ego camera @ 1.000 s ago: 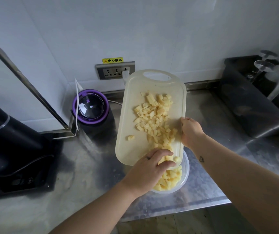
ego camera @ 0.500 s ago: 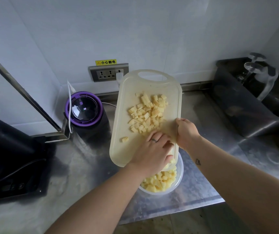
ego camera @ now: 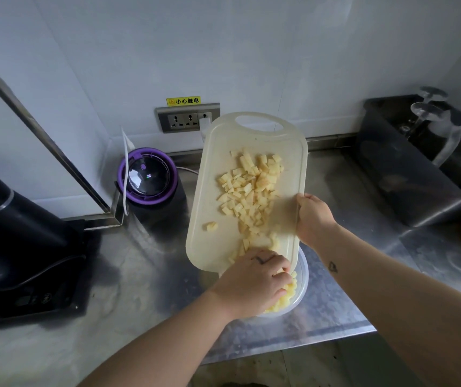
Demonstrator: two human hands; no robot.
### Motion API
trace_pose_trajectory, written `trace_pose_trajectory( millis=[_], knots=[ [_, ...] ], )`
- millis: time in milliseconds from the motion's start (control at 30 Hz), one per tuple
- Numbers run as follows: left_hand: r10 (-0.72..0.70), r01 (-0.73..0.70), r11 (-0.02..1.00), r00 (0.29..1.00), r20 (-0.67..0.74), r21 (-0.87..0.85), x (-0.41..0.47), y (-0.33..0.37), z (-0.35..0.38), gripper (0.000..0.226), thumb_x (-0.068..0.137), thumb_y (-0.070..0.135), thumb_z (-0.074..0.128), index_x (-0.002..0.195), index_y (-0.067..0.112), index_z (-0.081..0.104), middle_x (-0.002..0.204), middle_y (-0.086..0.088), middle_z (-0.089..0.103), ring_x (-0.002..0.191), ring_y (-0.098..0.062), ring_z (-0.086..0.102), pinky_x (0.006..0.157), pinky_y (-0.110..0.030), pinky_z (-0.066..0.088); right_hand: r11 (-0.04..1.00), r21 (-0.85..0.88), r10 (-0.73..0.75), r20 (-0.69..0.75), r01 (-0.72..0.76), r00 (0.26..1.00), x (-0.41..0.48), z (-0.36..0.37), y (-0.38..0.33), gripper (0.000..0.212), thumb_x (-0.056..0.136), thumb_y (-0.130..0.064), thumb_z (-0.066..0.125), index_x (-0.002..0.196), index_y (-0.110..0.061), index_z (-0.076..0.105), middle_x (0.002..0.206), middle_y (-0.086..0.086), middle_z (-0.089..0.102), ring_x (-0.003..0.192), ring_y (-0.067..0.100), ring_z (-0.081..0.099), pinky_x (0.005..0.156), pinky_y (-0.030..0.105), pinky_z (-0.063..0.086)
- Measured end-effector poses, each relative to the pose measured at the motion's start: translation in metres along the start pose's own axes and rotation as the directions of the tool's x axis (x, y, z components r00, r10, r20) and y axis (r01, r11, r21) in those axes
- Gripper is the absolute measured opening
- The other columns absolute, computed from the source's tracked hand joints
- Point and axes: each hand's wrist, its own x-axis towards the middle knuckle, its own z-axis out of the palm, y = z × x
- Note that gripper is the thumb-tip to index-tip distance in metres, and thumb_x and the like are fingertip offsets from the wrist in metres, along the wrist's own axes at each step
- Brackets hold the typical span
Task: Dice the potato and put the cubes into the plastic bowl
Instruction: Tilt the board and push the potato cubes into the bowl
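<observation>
A pale plastic cutting board [ego camera: 209, 188] is held tilted over the steel counter, its lower end above a clear plastic bowl [ego camera: 303, 277]. Yellow potato cubes [ego camera: 251, 188] lie piled on the board's middle and right, and one stray cube [ego camera: 211, 226] sits apart on the left. More cubes [ego camera: 282, 300] fill the bowl. My right hand [ego camera: 313, 216] grips the board's right edge. My left hand [ego camera: 251, 280] lies over the board's lower edge, fingers bent down onto cubes at the bowl's rim. Much of the bowl is hidden by this hand and the board.
A purple-rimmed round appliance [ego camera: 148, 177] stands left of the board, below a wall socket [ego camera: 187, 118]. A black appliance [ego camera: 14, 233] fills the far left. A dark sink [ego camera: 419, 169] with a tap lies to the right. The counter's front edge [ego camera: 307, 339] runs just below the bowl.
My left hand reached up the board, then drew back down to its lower edge, dragging cubes toward the bowl. My right hand kept its hold on the board.
</observation>
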Motion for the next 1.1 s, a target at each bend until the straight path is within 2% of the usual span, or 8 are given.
trace_pose_trajectory(
  millis=[100, 200, 400, 467, 567, 700, 800, 1100],
  knots=[
    [-0.163, 0.168, 0.983, 0.985, -0.063, 0.077, 0.005, -0.002, -0.003, 0.030, 0.089, 0.035, 0.053, 0.114, 0.022, 0.061, 0.130, -0.002, 0.053, 0.121, -0.026, 0.049, 0.108, -0.043, 0.035, 1.000, 0.013, -0.012, 0.006, 0.012, 1.000, -0.001, -0.001, 0.000, 0.022, 0.102, -0.016, 0.046, 0.081, -0.015, 0.053, 0.092, 0.007, 0.055, 0.095, 0.027, 0.055, 0.098, 0.048, 0.049],
    [-0.317, 0.314, 0.943, 0.948, 0.011, 0.112, 0.006, -0.005, -0.005, 0.045, 0.088, 0.044, 0.043, 0.125, 0.022, 0.057, 0.140, -0.004, 0.047, 0.132, -0.027, 0.040, 0.112, -0.047, 0.031, 0.999, 0.023, -0.024, 0.015, 0.023, 1.000, -0.003, -0.002, -0.001, 0.021, 0.102, -0.016, 0.045, 0.083, -0.014, 0.054, 0.102, 0.012, 0.057, 0.096, 0.029, 0.056, 0.099, 0.051, 0.048],
    [-0.164, 0.167, 0.986, 0.983, 0.083, -0.023, -0.010, 0.007, 0.001, 0.039, 0.089, 0.033, 0.044, 0.119, 0.017, 0.063, 0.132, -0.001, 0.055, 0.125, -0.020, 0.048, 0.105, -0.037, 0.043, 1.000, 0.021, -0.013, 0.013, 0.013, 1.000, -0.005, -0.006, -0.001, 0.020, 0.102, -0.016, 0.046, 0.084, -0.013, 0.054, 0.098, 0.014, 0.055, 0.110, 0.039, 0.060, 0.096, 0.057, 0.049],
    [-0.114, 0.120, 0.989, 0.991, 0.065, -0.084, -0.013, 0.008, 0.001, 0.033, 0.089, 0.022, 0.053, 0.120, 0.016, 0.063, 0.134, -0.002, 0.055, 0.125, -0.021, 0.050, 0.104, -0.037, 0.045, 1.000, 0.014, -0.017, 0.011, 0.017, 1.000, -0.006, -0.008, -0.002, 0.020, 0.102, -0.017, 0.046, 0.084, -0.013, 0.054, 0.095, 0.012, 0.055, 0.102, 0.035, 0.061, 0.096, 0.057, 0.049],
    [-0.179, 0.178, 0.976, 0.984, 0.003, -0.128, -0.016, 0.004, -0.009, 0.033, 0.087, 0.017, 0.060, 0.120, 0.018, 0.063, 0.133, -0.003, 0.054, 0.120, -0.020, 0.055, 0.097, -0.032, 0.051, 0.999, 0.031, -0.019, 0.027, 0.018, 0.999, -0.007, -0.010, -0.002, 0.020, 0.102, -0.015, 0.045, 0.085, -0.012, 0.054, 0.098, 0.014, 0.057, 0.102, 0.034, 0.060, 0.097, 0.057, 0.048],
    [-0.556, 0.545, 0.826, 0.830, -0.049, -0.143, -0.016, -0.006, -0.030, 0.036, 0.085, 0.022, 0.062, 0.121, 0.022, 0.063, 0.125, 0.003, 0.056, 0.107, -0.018, 0.058, 0.083, -0.030, 0.055, 0.998, 0.053, -0.018, 0.038, 0.016, 0.999, -0.009, -0.014, 0.000, 0.019, 0.103, -0.014, 0.043, 0.087, -0.012, 0.054, 0.123, 0.022, 0.058, 0.119, 0.040, 0.056, 0.097, 0.056, 0.048],
    [-0.704, 0.706, 0.666, 0.701, 0.109, -0.241, -0.012, -0.003, -0.037, 0.042, 0.093, 0.027, 0.057, 0.135, 0.025, 0.051, 0.132, 0.008, 0.043, 0.118, -0.015, 0.046, 0.096, -0.028, 0.048, 0.998, 0.063, -0.015, 0.035, 0.013, 0.999, -0.008, -0.015, 0.001, 0.016, 0.102, -0.014, 0.043, 0.090, -0.012, 0.054, 0.123, 0.019, 0.058, 0.119, 0.039, 0.056, 0.097, 0.055, 0.048],
    [-0.640, 0.734, 0.571, 0.678, 0.361, -0.368, -0.009, 0.021, -0.032, 0.037, 0.096, 0.022, 0.054, 0.133, 0.025, 0.052, 0.131, 0.010, 0.041, 0.112, -0.010, 0.052, 0.099, -0.028, 0.045, 0.998, 0.067, -0.017, 0.012, 0.016, 1.000, -0.010, -0.017, -0.001, 0.019, 0.103, -0.014, 0.044, 0.086, -0.014, 0.053, 0.113, 0.016, 0.058, 0.116, 0.037, 0.057, 0.095, 0.055, 0.050]
  ],
)
